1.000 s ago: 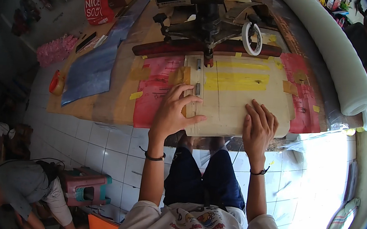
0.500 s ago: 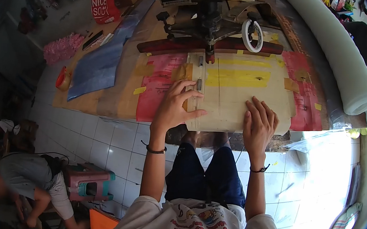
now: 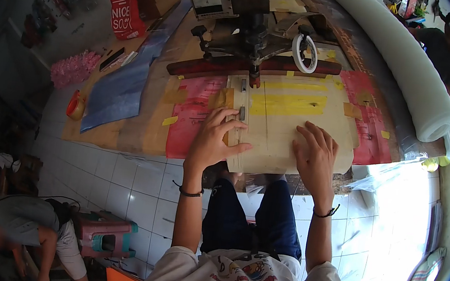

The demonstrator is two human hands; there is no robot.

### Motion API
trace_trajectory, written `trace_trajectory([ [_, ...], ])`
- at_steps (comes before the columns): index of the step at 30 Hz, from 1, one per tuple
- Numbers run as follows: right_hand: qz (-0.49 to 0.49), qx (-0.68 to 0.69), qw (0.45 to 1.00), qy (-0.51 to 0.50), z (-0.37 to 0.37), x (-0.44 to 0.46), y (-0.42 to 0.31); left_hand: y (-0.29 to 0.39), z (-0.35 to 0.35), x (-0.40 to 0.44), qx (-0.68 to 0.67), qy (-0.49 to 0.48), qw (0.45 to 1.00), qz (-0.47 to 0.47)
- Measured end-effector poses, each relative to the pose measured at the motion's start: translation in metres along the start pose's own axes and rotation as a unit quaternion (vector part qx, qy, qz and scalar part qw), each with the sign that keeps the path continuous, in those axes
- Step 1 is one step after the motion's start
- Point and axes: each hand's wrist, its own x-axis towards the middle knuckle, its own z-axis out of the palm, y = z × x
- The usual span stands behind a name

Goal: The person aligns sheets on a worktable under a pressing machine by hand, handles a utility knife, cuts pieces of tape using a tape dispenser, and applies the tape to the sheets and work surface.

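A thin beige board [image 3: 281, 136] with yellow tape strips [image 3: 291, 105] lies at the table's front edge, under a dark press-like machine [image 3: 255, 37]. My left hand [image 3: 214, 142] rests on the board's left side, fingers spread, fingertips beside a small metal piece [image 3: 242, 113] along a narrow strip. My right hand [image 3: 316, 154] lies on the right part of the board, fingers stretched out and palm down. Neither hand grips anything. Above the board, the machine's red-tipped rod [image 3: 254, 81] points down near the strip.
Red sheets [image 3: 192, 131] flank the board. A blue sheet [image 3: 115, 93] and a tape roll [image 3: 76, 105] lie left. A white foam roll [image 3: 408, 67] runs along the right. One person [image 3: 29, 223] bends at lower left; another person [image 3: 443, 55] is at upper right.
The view has tilted slightly, so the table sits lower in it. My right thumb and fingers have shifted a little on the board. My left hand stays near the strip.
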Motion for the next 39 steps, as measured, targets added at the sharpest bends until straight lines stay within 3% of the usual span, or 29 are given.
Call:
trace_trajectory([
  [2, -0.010, -0.017, 0.997, -0.077, 0.002, 0.021, 0.000, 0.001, 0.001, -0.001, 0.000, -0.001, 1.000, 0.001],
  [8, -0.069, -0.064, 0.980, -0.175, 0.049, 0.082, -0.012, 0.000, 0.000, 0.001, -0.003, 0.000, 1.000, 0.006],
  [11, -0.128, -0.064, 0.974, -0.178, 0.058, 0.079, -0.008, -0.004, 0.001, 0.002, -0.002, 0.012, 1.000, -0.007],
  [13, -0.103, -0.053, 0.978, -0.175, 0.060, 0.082, -0.002, -0.003, 0.006, -0.001, -0.004, 0.012, 1.000, -0.021],
  [17, -0.045, -0.104, 0.981, -0.155, 0.052, 0.061, -0.011, -0.003, 0.003, 0.002, 0.006, 0.020, 1.000, -0.005],
  [20, -0.095, -0.109, 0.984, -0.107, 0.037, 0.023, -0.020, -0.003, 0.004, 0.002, -0.005, 0.024, 1.000, -0.009],
  [23, -0.099, -0.010, 0.991, -0.086, 0.010, -0.006, -0.036, -0.001, 0.003, 0.003, -0.013, 0.025, 1.000, -0.010],
  [24, -0.061, 0.030, 0.996, -0.049, 0.008, -0.014, -0.040, 0.001, 0.002, 0.004, -0.004, 0.025, 1.000, -0.007],
  [27, 0.061, 0.036, 0.996, -0.059, 0.019, -0.021, -0.038, 0.001, 0.005, 0.000, 0.029, 0.018, 0.999, 0.002],
  [31, 0.033, -0.014, 0.995, 0.097, 0.028, -0.006, -0.050, 0.000, 0.003, 0.002, 0.028, 0.008, 1.000, 0.005],
  [35, -0.005, 0.014, 0.999, 0.035, 0.030, -0.008, -0.039, 0.007, -0.004, 0.013, 0.117, -0.015, 0.993, 0.016],
  [39, -0.021, 0.062, 0.990, 0.122, 0.038, -0.018, -0.036, 0.045, 0.003, 0.028, 0.190, -0.021, 0.980, -0.057],
])
